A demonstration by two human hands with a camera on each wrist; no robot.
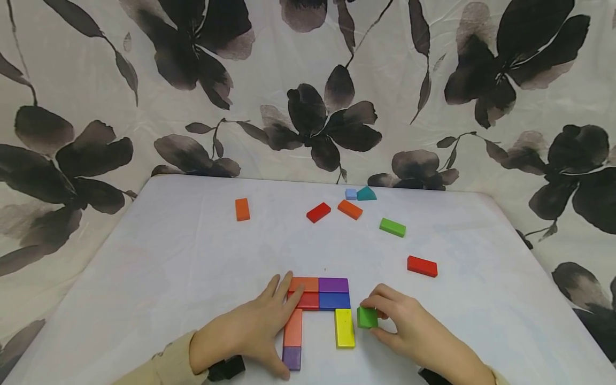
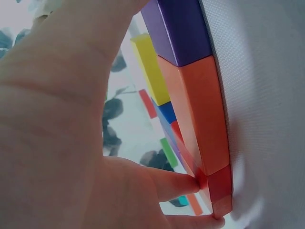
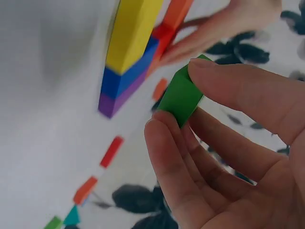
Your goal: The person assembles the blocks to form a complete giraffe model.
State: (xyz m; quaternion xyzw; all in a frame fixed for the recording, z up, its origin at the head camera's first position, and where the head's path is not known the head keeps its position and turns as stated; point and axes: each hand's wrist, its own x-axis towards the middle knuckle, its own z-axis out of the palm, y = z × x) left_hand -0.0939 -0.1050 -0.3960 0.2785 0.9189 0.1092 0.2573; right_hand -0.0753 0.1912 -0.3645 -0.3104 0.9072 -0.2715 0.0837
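Note:
Blocks lie joined in an arch shape: orange and purple point(image 1: 333, 285) on top, red and blue point(image 1: 334, 301) below, a yellow block point(image 1: 344, 328) as the right leg, an orange block point(image 1: 292, 328) above a purple block point(image 1: 291, 358) as the left leg. My left hand point(image 1: 250, 326) rests along the left side, fingers spread and touching the orange and red blocks at the upper left. To the right of the yellow block, my right hand point(image 1: 414, 321) pinches a green block point(image 1: 368, 317) between thumb and fingers; the right wrist view shows that green block point(image 3: 182, 95) held apart from the others.
Farther back lie an orange block point(image 1: 243, 209), a red block point(image 1: 318, 213), another orange block point(image 1: 349, 209), a light blue cube point(image 1: 351, 194), a teal triangle point(image 1: 367, 193) and a green block point(image 1: 392, 227). Another red block point(image 1: 422, 266) lies right of the arch. Floral cloth stands behind the white table point(image 1: 168, 240).

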